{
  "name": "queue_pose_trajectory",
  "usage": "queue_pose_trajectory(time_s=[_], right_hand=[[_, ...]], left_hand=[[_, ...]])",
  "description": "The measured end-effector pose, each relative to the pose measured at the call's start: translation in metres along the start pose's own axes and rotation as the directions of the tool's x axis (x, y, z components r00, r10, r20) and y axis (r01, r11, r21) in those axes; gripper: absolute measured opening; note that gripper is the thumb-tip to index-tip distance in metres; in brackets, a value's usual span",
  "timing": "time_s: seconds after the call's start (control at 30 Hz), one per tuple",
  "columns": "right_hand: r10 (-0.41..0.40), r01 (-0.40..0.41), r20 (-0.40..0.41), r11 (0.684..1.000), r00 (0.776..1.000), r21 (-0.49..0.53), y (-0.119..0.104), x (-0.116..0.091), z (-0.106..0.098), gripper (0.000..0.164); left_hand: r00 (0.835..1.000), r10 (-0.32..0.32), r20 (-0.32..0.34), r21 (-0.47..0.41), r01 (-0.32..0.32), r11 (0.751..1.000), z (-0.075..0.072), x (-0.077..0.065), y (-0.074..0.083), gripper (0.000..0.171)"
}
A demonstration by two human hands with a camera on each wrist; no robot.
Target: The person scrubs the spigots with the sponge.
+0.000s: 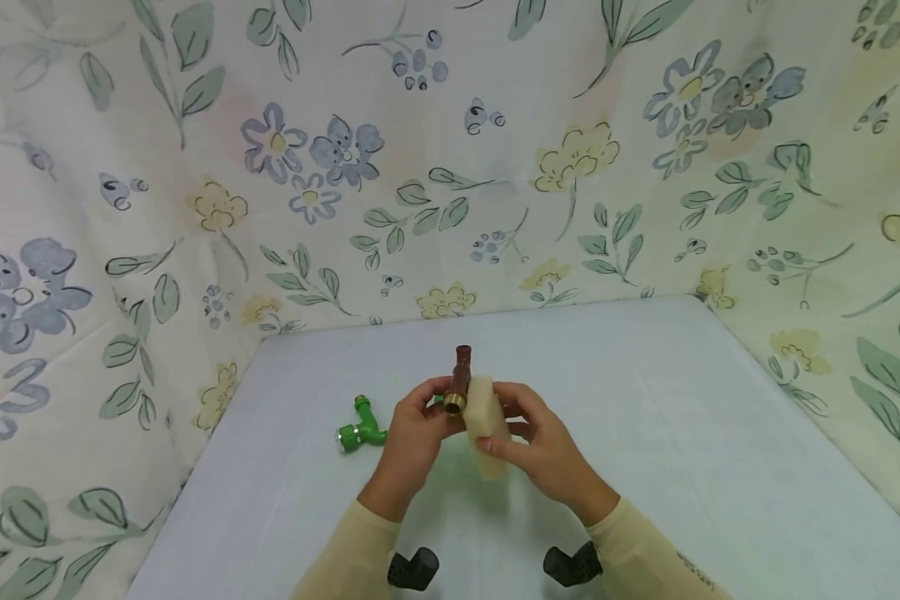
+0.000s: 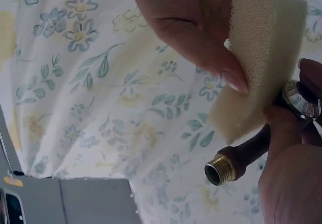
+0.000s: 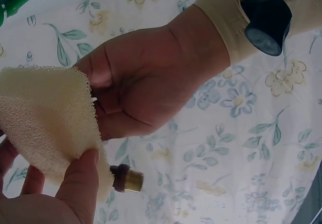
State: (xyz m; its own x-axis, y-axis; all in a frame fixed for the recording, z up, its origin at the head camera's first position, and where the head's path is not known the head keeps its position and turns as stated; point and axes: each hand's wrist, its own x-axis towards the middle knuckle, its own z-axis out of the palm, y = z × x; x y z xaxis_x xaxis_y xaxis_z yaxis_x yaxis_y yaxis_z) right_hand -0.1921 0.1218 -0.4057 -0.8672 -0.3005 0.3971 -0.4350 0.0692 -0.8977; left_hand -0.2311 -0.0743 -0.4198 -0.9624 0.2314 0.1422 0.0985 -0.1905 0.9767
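Observation:
My left hand [image 1: 414,433] grips a dark red tap [image 1: 461,379] with a brass threaded end. The tap's chrome-trimmed handle [image 2: 298,99] shows between the left fingers in the left wrist view. Opposite it, my right hand [image 1: 547,446] pinches a cream sponge [image 1: 483,410] between thumb and fingers, tilted alongside the tap. The right thumb presses the sponge's broad face [image 3: 43,118] in the right wrist view. There the sponge covers most of the tap, and only its brass end [image 3: 132,180] sticks out.
A green tap [image 1: 363,433] with a silver-capped knob lies on the white table [image 1: 667,417], left of the left hand. More green [image 1: 438,399] shows behind the left fingers. Floral cloth [image 1: 420,167] hangs behind and at both sides. Black wrist cameras [image 1: 414,570] sit at both sleeves.

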Motion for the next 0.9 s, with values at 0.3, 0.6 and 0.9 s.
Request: queue_pose_trajectory(time_s=[0.3, 0.6, 0.9], right_hand=[[0.066, -0.065, -0.028, 0.997, 0.997, 0.036, 0.04, 0.008, -0.016, 0.052], [0.095, -0.094, -0.008, 0.992, 0.995, 0.088, 0.017, 0.005, -0.013, 0.048], [0.036, -0.039, 0.03, 0.994, 0.999, 0.101, 0.002, 0.003, -0.003, 0.05]], left_hand=[[0.987, 0.076, 0.139, -0.009, -0.076, 0.997, 0.004, -0.007, 0.012, 0.033], [0.975, 0.114, 0.19, -0.027, -0.111, 0.993, 0.001, -0.006, 0.009, 0.034], [0.994, 0.086, 0.071, -0.048, -0.083, 0.995, -0.005, -0.002, 0.003, 0.037]])
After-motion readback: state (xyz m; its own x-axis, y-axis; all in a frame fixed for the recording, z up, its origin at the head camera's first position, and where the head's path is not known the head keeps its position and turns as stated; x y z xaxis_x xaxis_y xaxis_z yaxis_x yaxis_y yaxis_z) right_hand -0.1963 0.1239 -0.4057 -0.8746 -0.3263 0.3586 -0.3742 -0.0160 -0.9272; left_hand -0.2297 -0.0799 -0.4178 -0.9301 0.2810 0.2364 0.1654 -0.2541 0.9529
